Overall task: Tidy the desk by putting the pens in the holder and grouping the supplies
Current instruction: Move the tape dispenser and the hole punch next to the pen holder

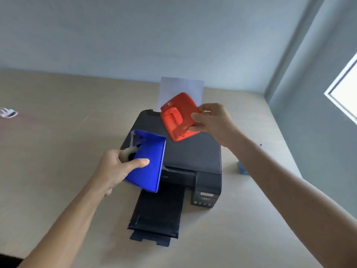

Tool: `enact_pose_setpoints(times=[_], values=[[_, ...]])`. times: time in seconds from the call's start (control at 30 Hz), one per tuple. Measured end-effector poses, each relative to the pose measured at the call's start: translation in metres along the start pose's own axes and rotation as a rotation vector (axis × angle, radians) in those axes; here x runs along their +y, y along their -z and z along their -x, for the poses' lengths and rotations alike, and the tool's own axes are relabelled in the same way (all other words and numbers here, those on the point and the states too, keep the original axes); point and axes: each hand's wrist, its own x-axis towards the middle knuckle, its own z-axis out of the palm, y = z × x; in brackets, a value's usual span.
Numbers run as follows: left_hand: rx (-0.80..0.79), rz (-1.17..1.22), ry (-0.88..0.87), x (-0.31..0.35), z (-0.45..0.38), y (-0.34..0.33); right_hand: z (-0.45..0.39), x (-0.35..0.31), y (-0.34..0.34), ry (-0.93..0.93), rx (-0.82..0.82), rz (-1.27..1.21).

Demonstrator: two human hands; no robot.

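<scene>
My left hand grips a blue tape dispenser with a roll of clear tape in it, held in the air over the front left of a black printer. My right hand holds a red hole punch by its right edge, tilted, above the printer's back. The two items are apart, the punch higher and to the right. No pens or pen holder show in this view.
The black printer sits mid-desk with its output tray pulled out toward me and a white sheet in its rear feed. A small blue object lies right of the printer. A white item lies at the far left. A wall runs along the right.
</scene>
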Motion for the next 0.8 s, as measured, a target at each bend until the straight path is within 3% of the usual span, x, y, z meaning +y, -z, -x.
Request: enact_pose_setpoints(times=[0.17,0.3,0.5,0.63,0.8], values=[[-0.308,-0.129,-0.022,-0.002,0.01,-0.124,0.074,0.03,0.129,-0.038,0.185,-0.032],[-0.52,-0.395,0.025,-0.02,0.019,-0.222,0.129,0.068,0.206,-0.144,0.362,-0.035],[-0.496,-0.668,0.081,-0.044,0.021,-0.319,0.168,0.151,0.261,-0.352,0.547,-0.032],[-0.344,-0.748,0.145,-0.056,0.002,-0.349,0.172,0.209,0.265,-0.487,0.62,-0.012],[-0.279,-0.809,0.191,-0.069,-0.019,-0.374,0.162,0.256,0.248,-0.585,0.656,-0.004]])
